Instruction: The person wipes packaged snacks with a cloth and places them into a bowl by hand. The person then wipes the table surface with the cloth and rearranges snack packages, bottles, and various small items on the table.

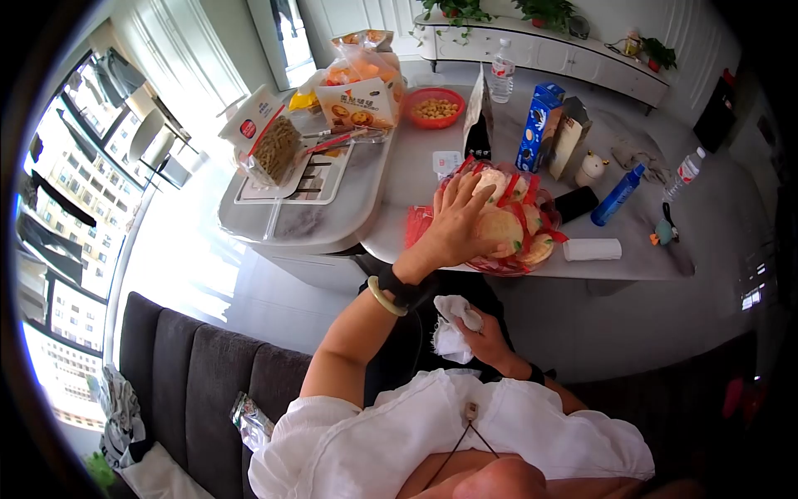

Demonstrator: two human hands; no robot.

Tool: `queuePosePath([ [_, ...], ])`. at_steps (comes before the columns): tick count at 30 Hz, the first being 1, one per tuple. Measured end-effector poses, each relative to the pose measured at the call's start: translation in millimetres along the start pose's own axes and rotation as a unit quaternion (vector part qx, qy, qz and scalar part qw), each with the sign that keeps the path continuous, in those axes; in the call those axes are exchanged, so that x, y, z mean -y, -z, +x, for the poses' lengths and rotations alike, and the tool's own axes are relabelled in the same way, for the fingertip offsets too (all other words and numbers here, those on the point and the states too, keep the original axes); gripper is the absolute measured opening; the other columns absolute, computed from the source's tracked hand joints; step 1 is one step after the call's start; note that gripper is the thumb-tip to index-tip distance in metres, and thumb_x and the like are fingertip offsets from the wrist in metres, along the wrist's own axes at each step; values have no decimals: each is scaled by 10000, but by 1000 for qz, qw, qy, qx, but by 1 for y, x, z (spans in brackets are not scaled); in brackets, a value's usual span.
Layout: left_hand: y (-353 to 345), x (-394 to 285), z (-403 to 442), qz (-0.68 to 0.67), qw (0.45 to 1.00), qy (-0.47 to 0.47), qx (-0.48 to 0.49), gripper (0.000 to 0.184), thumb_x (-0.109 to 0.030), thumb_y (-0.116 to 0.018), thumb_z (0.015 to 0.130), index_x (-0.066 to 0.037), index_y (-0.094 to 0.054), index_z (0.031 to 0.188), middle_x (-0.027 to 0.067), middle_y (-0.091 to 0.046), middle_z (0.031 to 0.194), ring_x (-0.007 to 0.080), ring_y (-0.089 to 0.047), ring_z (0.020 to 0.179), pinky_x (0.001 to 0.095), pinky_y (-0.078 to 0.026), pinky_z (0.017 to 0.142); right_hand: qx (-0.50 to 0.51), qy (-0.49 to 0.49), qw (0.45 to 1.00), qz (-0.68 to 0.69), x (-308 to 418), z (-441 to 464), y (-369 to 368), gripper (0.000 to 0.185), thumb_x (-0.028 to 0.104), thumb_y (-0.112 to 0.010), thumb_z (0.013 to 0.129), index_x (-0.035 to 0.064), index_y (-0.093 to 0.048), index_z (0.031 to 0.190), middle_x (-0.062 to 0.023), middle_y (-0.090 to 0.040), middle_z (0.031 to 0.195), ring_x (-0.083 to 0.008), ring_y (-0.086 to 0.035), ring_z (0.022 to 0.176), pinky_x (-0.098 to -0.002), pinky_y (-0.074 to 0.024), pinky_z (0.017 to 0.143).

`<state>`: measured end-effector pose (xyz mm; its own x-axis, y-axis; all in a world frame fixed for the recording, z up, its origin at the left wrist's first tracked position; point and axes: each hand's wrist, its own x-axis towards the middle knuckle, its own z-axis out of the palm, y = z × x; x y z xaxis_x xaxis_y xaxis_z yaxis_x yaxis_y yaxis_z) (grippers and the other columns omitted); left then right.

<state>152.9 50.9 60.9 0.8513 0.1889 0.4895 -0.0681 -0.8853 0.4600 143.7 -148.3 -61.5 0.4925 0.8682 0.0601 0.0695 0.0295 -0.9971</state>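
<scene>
My left hand [460, 218], with a black band and a pale bangle at the wrist, lies with spread fingers over packets of round pale crackers [501, 230] in clear and red wrapping. The packets sit at the table's near edge, in what looks like a red-rimmed bowl or tray. Lower down, over my lap, my right hand [490, 337] grips a crumpled white cloth [454, 327]. A folded white cloth or tissue pack [592, 249] rests just right of the packets, below a black object [575, 203].
On the table [399, 179] stand a red bowl of nuts [435, 108], a blue box [539, 127], an open carton [569, 137], a blue spray bottle [618, 195] and water bottles [502, 72]. Food bags and a tray [291, 187] lie left. A dark sofa [212, 374] is behind.
</scene>
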Motion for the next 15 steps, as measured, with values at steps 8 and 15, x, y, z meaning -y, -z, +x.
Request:
queuePosePath([
  [8,68,57,-67,72,984,129,-102,743,-283,-821,749,-101,-493,1390,208,-358,1512,440,-284,1404,513,-311,1122,-4,-19,998,64,16,7,0,258,162,-586,982,-19,-636,1159,-56,-682,1035,-101,-602,949,-271,-481,842],
  [15,132,112,-133,50,947,281,-146,558,-229,-785,768,-22,-602,1253,246,-465,1423,437,-383,1340,491,-357,1094,35,-86,983,157,50,24,-11,238,157,-573,987,-7,-655,1139,-3,-666,980,-65,-576,877,-241,-475,788],
])
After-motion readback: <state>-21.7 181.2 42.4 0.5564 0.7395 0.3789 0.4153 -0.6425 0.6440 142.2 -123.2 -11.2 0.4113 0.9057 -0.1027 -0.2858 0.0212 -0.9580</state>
